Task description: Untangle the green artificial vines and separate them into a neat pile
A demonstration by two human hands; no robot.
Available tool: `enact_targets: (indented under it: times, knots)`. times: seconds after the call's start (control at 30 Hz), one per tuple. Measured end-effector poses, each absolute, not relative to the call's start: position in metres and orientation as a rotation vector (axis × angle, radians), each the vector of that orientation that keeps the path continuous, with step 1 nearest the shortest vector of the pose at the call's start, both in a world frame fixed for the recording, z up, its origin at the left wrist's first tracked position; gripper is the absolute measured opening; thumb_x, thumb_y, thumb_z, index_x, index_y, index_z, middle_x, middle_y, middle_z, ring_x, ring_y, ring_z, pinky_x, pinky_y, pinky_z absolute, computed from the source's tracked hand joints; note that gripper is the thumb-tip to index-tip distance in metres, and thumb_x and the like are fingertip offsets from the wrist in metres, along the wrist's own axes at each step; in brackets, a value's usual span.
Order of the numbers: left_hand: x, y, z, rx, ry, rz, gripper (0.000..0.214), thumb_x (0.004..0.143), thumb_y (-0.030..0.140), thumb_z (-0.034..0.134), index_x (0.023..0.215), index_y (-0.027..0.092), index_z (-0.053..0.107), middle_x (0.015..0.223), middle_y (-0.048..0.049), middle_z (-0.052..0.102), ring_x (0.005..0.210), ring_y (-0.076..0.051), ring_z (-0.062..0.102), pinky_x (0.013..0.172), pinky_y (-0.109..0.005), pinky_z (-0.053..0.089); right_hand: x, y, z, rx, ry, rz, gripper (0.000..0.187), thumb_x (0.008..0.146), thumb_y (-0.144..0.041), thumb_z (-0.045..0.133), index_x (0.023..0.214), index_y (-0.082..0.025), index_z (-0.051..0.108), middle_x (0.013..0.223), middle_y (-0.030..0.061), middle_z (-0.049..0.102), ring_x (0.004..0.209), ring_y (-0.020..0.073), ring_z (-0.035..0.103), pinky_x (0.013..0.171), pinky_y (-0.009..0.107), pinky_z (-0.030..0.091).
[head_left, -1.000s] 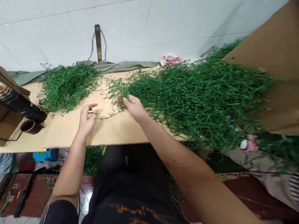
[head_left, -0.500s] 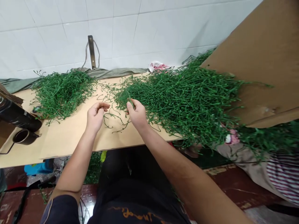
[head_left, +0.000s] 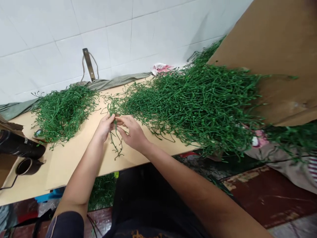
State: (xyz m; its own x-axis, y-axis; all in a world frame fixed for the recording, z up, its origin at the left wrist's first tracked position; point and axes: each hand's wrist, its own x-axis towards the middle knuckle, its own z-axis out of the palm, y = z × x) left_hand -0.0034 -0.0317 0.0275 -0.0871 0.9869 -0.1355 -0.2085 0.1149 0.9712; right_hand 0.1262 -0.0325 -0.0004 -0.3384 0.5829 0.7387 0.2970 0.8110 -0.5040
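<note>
My left hand [head_left: 105,127] is closed on a small bunch of green stems [head_left: 115,145], thin and wiry like artificial plant sprigs, whose ends hang down over the table. Against it, my right hand [head_left: 132,132] has its fingers curled on the same stems, its fingertips close to my left thumb. Part of the bunch is hidden between the hands. To the right spreads a large pile of similar green stems [head_left: 193,99]. A smaller pile [head_left: 66,114] lies on the left.
The tan tabletop [head_left: 79,158] runs along a white tiled wall [head_left: 119,43]. A black bottle [head_left: 22,145] and a dark mug [head_left: 27,166] stand at left. A large cardboard sheet [head_left: 277,49] leans at right. A metal bracket [head_left: 89,64] stands near the wall.
My right hand has moved left with a stem to meet my left hand, which has closed on the bunch. Loose stems from the tabletop now hang from the hands. The view has shifted slightly.
</note>
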Motion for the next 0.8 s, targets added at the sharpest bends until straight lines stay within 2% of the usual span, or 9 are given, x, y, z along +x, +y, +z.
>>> enact_targets:
  times: [0.13,0.23,0.4,0.47,0.57,0.63,0.7,0.77,0.8]
  knots:
    - [-0.013,-0.028,0.026,0.935,1.042,1.287,0.020,0.074,0.028,0.060,0.086,0.013,0.056,0.054,0.0040,0.046,0.048,-0.004,0.045,0.048,-0.015,0.033,0.143,-0.019,0.007,-0.720,-1.843,0.427,0.021,0.082,-0.023,0.045,0.098,-0.016,0.056,0.091,0.0099,0.056,0.085,0.0176,0.054,0.075,0.035,0.050]
    - [-0.016,-0.034,0.027,1.015,0.977,1.244,0.027,0.068,0.033,0.066,0.082,0.011,0.058,0.053,0.0060,0.035,0.045,-0.002,0.033,0.043,-0.014,0.022,0.149,0.001,0.010,-0.851,-1.665,0.579,0.026,0.080,-0.028,0.047,0.101,-0.015,0.055,0.097,0.0108,0.052,0.081,0.0162,0.054,0.069,0.033,0.051]
    - [-0.018,-0.043,0.036,1.183,1.133,1.119,0.040,0.065,0.049,0.066,0.075,0.011,0.058,0.057,0.0059,0.030,0.045,0.000,0.021,0.042,-0.016,0.015,0.150,0.033,0.010,-0.945,-1.475,0.722,0.044,0.076,-0.038,0.053,0.113,-0.015,0.049,0.110,0.0129,0.043,0.091,0.0175,0.052,0.076,0.034,0.051]
    - [-0.019,-0.043,0.040,1.252,1.197,1.070,0.046,0.065,0.056,0.063,0.071,0.012,0.058,0.056,0.0064,0.026,0.045,-0.001,0.020,0.043,-0.017,0.014,0.151,0.039,0.009,-0.944,-1.496,0.740,0.044,0.075,-0.040,0.054,0.112,-0.016,0.051,0.110,0.0126,0.044,0.094,0.0185,0.051,0.079,0.035,0.050]
    - [-0.021,-0.038,0.042,1.314,1.277,1.039,0.050,0.067,0.062,0.055,0.063,0.013,0.056,0.052,0.0062,0.023,0.044,-0.003,0.018,0.043,-0.018,0.013,0.154,0.041,0.008,-0.892,-1.649,0.814,0.030,0.075,-0.037,0.054,0.095,-0.016,0.059,0.097,0.0095,0.054,0.091,0.0188,0.052,0.080,0.035,0.047]
    - [-0.023,-0.032,0.040,1.330,1.322,1.081,0.047,0.071,0.059,0.054,0.059,0.014,0.054,0.050,0.0057,0.025,0.043,-0.004,0.019,0.044,-0.019,0.016,0.158,0.039,0.008,-0.883,-1.772,0.863,0.018,0.075,-0.033,0.052,0.077,-0.016,0.058,0.077,0.0048,0.055,0.076,0.0156,0.051,0.071,0.031,0.045]
    - [-0.026,-0.025,0.035,1.351,1.365,1.167,0.042,0.074,0.051,0.055,0.055,0.014,0.051,0.050,0.0047,0.030,0.044,-0.004,0.024,0.045,-0.019,0.020,0.161,0.036,0.007,-0.920,-1.846,0.913,0.018,0.077,-0.031,0.048,0.067,-0.017,0.054,0.061,-0.0001,0.048,0.059,0.0112,0.043,0.058,0.027,0.039]
    - [-0.028,-0.017,0.029,1.358,1.426,1.258,0.038,0.077,0.043,0.056,0.053,0.014,0.047,0.050,0.0036,0.036,0.046,-0.005,0.031,0.047,-0.018,0.025,0.162,0.031,0.006,-0.948,-1.860,0.965,0.021,0.079,-0.031,0.044,0.066,-0.017,0.053,0.055,-0.0023,0.043,0.053,0.0097,0.037,0.053,0.025,0.033]
    - [-0.029,-0.014,0.026,1.341,1.468,1.301,0.035,0.079,0.038,0.054,0.053,0.014,0.047,0.050,0.0030,0.039,0.047,-0.005,0.034,0.048,-0.018,0.027,0.161,0.028,0.005,-0.943,-1.854,0.982,0.022,0.080,-0.031,0.042,0.068,-0.017,0.053,0.057,-0.0019,0.044,0.054,0.0100,0.039,0.055,0.025,0.033]
